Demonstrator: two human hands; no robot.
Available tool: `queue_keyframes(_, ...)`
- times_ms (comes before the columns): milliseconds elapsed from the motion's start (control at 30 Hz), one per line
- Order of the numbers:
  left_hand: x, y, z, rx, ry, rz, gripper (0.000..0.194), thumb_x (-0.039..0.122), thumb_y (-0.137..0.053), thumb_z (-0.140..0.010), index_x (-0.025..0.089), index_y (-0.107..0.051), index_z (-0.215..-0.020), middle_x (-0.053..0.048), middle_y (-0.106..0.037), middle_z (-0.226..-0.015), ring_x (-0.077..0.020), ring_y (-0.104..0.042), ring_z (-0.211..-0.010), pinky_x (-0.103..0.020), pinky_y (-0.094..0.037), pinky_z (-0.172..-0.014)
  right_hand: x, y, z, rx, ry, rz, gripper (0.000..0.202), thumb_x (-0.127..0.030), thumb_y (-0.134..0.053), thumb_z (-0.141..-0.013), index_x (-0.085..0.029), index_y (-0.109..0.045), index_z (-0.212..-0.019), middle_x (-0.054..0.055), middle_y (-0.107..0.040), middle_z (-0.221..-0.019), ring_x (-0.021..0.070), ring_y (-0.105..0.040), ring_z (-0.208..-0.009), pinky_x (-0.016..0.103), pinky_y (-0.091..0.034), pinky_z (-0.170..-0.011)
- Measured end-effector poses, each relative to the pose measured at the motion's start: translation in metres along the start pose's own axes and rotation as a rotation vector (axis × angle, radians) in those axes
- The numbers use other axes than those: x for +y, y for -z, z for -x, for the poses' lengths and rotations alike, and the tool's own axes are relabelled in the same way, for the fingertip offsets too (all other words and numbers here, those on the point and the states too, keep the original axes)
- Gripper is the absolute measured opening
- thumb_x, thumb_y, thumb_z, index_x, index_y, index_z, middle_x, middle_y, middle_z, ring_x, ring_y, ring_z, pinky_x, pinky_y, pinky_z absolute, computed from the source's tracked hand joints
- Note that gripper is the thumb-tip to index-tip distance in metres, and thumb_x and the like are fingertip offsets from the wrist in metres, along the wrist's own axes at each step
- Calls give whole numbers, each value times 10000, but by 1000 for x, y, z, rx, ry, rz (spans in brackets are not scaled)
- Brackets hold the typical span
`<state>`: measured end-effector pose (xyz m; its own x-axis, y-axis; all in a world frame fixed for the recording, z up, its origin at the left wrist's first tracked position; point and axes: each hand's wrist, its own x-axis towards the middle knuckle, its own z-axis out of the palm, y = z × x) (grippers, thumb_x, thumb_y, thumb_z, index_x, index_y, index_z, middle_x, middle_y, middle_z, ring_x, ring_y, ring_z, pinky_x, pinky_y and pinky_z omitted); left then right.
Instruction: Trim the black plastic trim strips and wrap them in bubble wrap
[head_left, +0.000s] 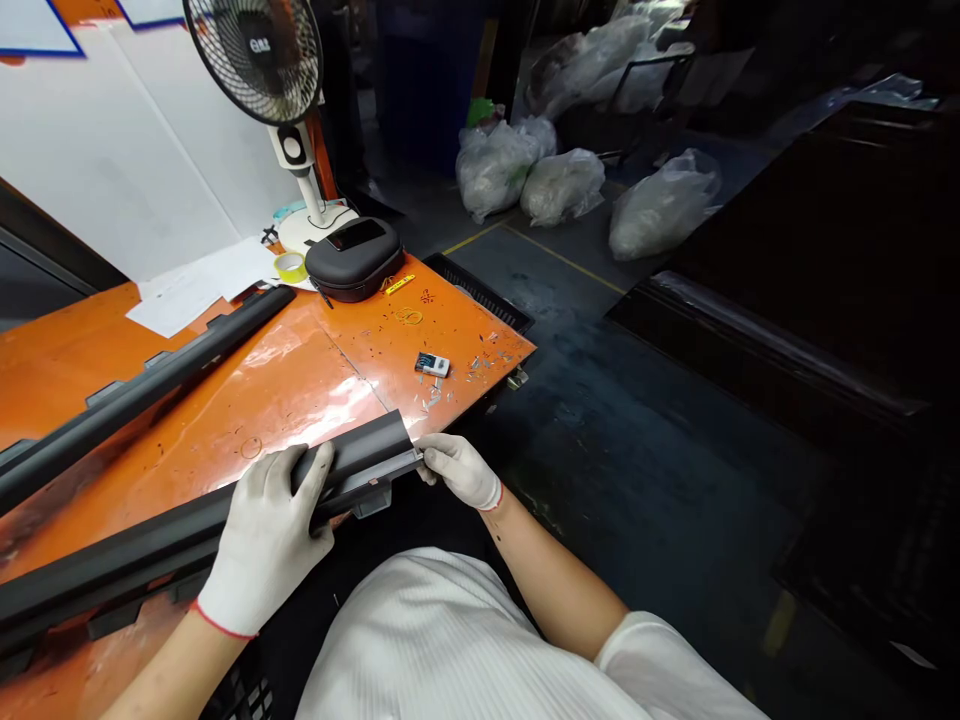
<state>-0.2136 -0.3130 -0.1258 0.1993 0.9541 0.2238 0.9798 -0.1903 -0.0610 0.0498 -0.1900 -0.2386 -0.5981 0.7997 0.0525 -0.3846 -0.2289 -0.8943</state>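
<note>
A long dark grey plastic trim strip (150,540) lies along the near edge of the orange table, its end pointing right. My left hand (270,530), in a white glove, grips the strip with its thumb and fingers a short way from that end. At the strip's right end, my right hand (461,472), also gloved, has thumb and forefinger pinched together at the corner. Whatever is between those fingertips is too small to make out. Farther back on the table rests a second dark strip (150,388) with tabs along its side.
On the orange table (300,370) are a small black-and-white packet (433,365), scattered scraps, a black case (352,268), a yellow tape roll (290,267) and a yellow-handled tool (400,284). A fan (292,150) stands behind. Plastic bags (562,185) lie on the floor beyond.
</note>
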Motion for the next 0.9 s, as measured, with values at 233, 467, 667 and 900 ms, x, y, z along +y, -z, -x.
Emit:
queue_keyframes(233, 0, 2, 1, -50, 29, 32, 889, 263, -809, -811, 239, -430, -1615, -234, -583, -1448, -451, -609, -1286, -634, -522, -1103, -3, -4, 1, -25, 5, 13, 490, -653, -815, -931, -173, -816, -1030, -10, -625, -646, 113, -499, -535, 273, -392, -525)
queue_keyframes(467, 0, 6, -1, -73, 13, 103, 992, 244, -817, -774, 245, -392, -1670, -212, -590, -1451, -441, -618, -1265, -603, -539, -1089, -17, -9, 3, -57, -1, 38, 513, -674, -818, -915, -173, -841, -1021, -20, -584, -624, 110, -439, -538, 285, -380, -542)
queue_keyframes(667, -4, 7, -2, -74, -23, 133, 1107, 179, -781, -707, 249, -321, -1712, -189, -612, -1409, -409, -636, -1221, -547, -561, -1062, -19, -8, 8, -72, 0, 44, 516, -658, -824, -921, -160, -855, -1052, -9, -596, -644, 108, -457, -560, 280, -383, -554)
queue_keyframes(900, -10, 7, -4, -137, -60, 238, 1134, 152, -705, -645, 218, -357, -1722, -159, -645, -1381, -359, -665, -1180, -458, -594, -1016, -14, -5, 10, -84, 9, 4, 473, -616, -843, -927, -175, -856, -1098, -20, -598, -652, 99, -465, -570, 271, -385, -570)
